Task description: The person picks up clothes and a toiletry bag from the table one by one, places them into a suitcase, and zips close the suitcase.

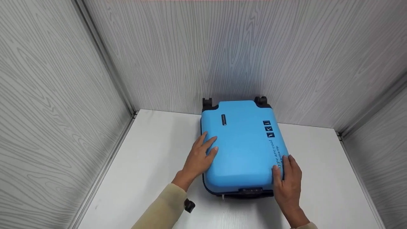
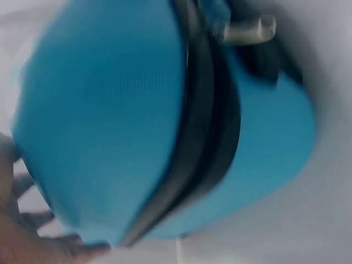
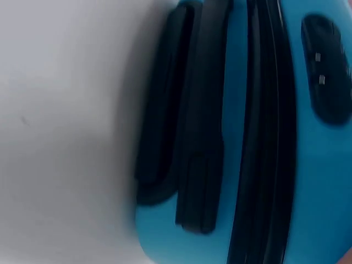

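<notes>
Left hand (image 1: 198, 159): lower middle of the head frame, fingers spread and fairly straight, laid flat on the suitcase's left side, not clenched. Right hand (image 1: 288, 183): lower right of center, fingers extended along the right edge, thumb on top; resting against the shell, not curled round it. Sleeve (image 1: 163, 206) on left forearm, bottom of frame; small black object (image 1: 189, 205) at that wrist, partly hidden by the sleeve.

Blue suitcase (image 1: 243, 152) lies flat between the hands, right of frame center. Right hand covers the lower end of the printed lettering (image 1: 274, 149); icon squares (image 1: 268, 128) above it are in view. Dark nameplate (image 1: 224, 120), upper left of shell. Black wheels (image 1: 207, 103) at both far corners, near the back wall (image 1: 190, 57); contact unclear. Lock panel (image 1: 250, 191) on the near end, toward bottom of frame. Left wrist view, blurred: dark zipper band (image 2: 203, 115), metallic pull (image 2: 250, 32) upper right. Right wrist view: black handle (image 3: 206, 104) on the near end.

White surface (image 1: 152, 152) underneath. Wood-grain left wall (image 1: 47, 95) and right wall (image 1: 378, 143) fill the frame sides.
</notes>
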Demonstrator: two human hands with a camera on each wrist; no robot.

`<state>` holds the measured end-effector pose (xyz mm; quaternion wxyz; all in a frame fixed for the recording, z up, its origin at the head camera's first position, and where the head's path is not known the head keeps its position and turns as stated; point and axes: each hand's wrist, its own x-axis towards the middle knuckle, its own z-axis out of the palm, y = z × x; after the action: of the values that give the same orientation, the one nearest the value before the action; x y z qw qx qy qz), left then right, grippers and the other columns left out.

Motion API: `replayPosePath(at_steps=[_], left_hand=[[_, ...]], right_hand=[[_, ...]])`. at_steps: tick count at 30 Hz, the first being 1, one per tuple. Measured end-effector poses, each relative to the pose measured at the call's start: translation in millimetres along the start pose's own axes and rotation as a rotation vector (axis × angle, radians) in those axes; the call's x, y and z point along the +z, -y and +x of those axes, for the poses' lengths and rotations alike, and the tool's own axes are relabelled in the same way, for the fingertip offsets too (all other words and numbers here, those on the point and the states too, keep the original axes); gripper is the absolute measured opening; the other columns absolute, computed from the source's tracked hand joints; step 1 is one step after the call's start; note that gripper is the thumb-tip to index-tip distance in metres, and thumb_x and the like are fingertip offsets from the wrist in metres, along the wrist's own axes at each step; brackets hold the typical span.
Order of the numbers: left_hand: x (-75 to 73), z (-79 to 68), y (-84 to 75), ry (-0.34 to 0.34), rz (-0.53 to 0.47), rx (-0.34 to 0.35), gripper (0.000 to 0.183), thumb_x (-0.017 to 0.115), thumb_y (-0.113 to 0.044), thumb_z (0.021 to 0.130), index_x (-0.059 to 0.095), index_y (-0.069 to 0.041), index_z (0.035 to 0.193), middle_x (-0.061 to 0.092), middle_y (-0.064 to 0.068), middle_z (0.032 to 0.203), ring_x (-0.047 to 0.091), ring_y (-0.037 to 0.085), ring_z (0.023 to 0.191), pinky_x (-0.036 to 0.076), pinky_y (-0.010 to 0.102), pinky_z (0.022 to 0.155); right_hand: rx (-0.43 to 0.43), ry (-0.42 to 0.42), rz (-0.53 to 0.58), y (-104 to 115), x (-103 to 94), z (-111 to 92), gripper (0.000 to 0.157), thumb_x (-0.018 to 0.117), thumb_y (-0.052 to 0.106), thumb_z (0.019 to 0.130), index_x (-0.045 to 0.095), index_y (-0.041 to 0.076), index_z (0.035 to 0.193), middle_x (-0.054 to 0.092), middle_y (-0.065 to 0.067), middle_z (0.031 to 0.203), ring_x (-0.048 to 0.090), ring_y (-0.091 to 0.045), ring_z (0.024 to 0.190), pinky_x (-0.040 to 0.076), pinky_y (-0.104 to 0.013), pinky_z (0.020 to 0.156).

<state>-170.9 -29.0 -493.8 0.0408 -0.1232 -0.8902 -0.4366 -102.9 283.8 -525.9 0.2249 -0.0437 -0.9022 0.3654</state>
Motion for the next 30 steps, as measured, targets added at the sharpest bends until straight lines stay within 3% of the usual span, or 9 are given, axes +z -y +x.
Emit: replayPosePath(at_steps=[4,9,15,22,26,30], left_hand=[[-1.8,15.3,13.4,0.060,-0.077,-0.043,0.067,0.051,-0.055,0.108,0.034,-0.029,0.167,0.004,0.009,0.179,0.013,0.038,0.163,0.023,0.067,0.124],[7.1,16.1,16.1,0.087,-0.183,-0.044,0.076,0.052,-0.053,0.107,0.018,-0.029,0.171,-0.013,0.008,0.178,0.001,0.035,0.164,0.017,0.066,0.126],[17.7,7.0,8.5,0.057,-0.169,-0.022,0.070,0.048,-0.046,0.110,0.020,-0.025,0.171,-0.014,0.013,0.177,-0.001,0.038,0.164,0.016,0.068,0.126],[28.4,-17.2,-8.3,0.006,-0.111,-0.029,0.067,0.045,-0.041,0.112,0.021,-0.020,0.171,-0.016,0.019,0.176,0.000,0.043,0.163,0.024,0.070,0.122],[36.6,-31.6,-19.9,-0.045,-0.055,-0.011,0.066,0.046,-0.033,0.113,0.021,-0.010,0.169,-0.014,0.029,0.173,0.004,0.050,0.161,0.031,0.067,0.120],[41.9,-41.6,-28.4,-0.077,-0.003,-0.012,0.066,0.048,-0.032,0.113,0.023,-0.005,0.168,-0.010,0.035,0.171,0.008,0.056,0.158,0.031,0.068,0.120]], right_hand=[[-0.091,-0.071,0.004,-2,8.6,-6,0.056,0.059,0.021,0.106,0.046,-0.003,0.156,0.034,-0.027,0.163,0.031,-0.046,0.148,0.029,-0.066,0.115],[-0.142,-0.131,0.013,-8,13.6,-5,0.054,0.059,0.017,0.104,0.049,-0.002,0.154,0.038,-0.028,0.158,0.034,-0.047,0.143,0.030,-0.064,0.111],[-0.141,-0.136,0.012,-16,10.7,-1,0.052,0.057,0.018,0.104,0.051,0.000,0.152,0.040,-0.027,0.157,0.036,-0.046,0.140,0.031,-0.063,0.108],[-0.164,-0.122,0.049,-30,4.2,8,0.049,0.057,0.016,0.103,0.056,0.003,0.150,0.044,-0.025,0.155,0.040,-0.044,0.138,0.032,-0.057,0.106],[-0.195,-0.117,0.072,-40,0.1,16,0.049,0.056,0.015,0.101,0.058,0.006,0.149,0.048,-0.021,0.154,0.042,-0.041,0.139,0.031,-0.035,0.115],[-0.228,-0.101,0.102,-48,-3.1,24,0.049,0.057,0.013,0.099,0.060,0.006,0.147,0.049,-0.019,0.154,0.043,-0.039,0.138,0.020,-0.010,0.113]])
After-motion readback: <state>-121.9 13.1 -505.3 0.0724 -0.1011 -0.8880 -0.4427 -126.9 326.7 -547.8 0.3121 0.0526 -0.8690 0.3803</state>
